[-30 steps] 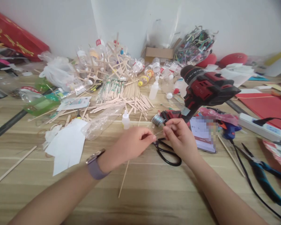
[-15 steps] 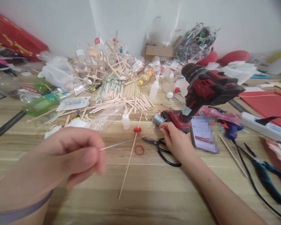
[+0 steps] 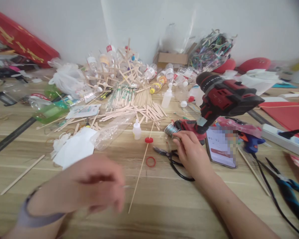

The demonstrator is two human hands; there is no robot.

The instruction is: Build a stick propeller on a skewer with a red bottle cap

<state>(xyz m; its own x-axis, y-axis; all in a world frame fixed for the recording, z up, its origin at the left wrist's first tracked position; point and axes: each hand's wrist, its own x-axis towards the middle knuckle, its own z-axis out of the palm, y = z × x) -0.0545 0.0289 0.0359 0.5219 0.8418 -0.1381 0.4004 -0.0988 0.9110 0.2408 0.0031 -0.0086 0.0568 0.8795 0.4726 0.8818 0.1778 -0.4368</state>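
My left hand (image 3: pixel 97 186), smeared by motion, is closed in a pinch over the lower left of the table. A short pale bit of thread (image 3: pixel 126 186) shows at its fingertips. My right hand (image 3: pixel 191 149) has its fingers closed at the end of a small spool of shiny thread (image 3: pixel 171 130), beside the drill's base. Between the hands lies a thin bamboo skewer (image 3: pixel 139 179) with a red bottle cap (image 3: pixel 149 140) on it. A red ring (image 3: pixel 150 162) rests right of the skewer. Black-handled scissors (image 3: pixel 175 162) lie partly under my right hand.
A red and black cordless drill (image 3: pixel 224 96) stands upright on the right, near a phone (image 3: pixel 220 149), a glue gun (image 3: pixel 250 142) and pliers (image 3: pixel 284 182). Small glue bottle (image 3: pixel 137 130), wooden sticks (image 3: pixel 149 111) and plastic bottles (image 3: pixel 149 71) fill the back. A white sheet (image 3: pixel 77 147) lies left.
My left hand has moved slightly right and down; the thread stretched from it before now barely shows. My right hand stays at the spool. The view has shifted a little.
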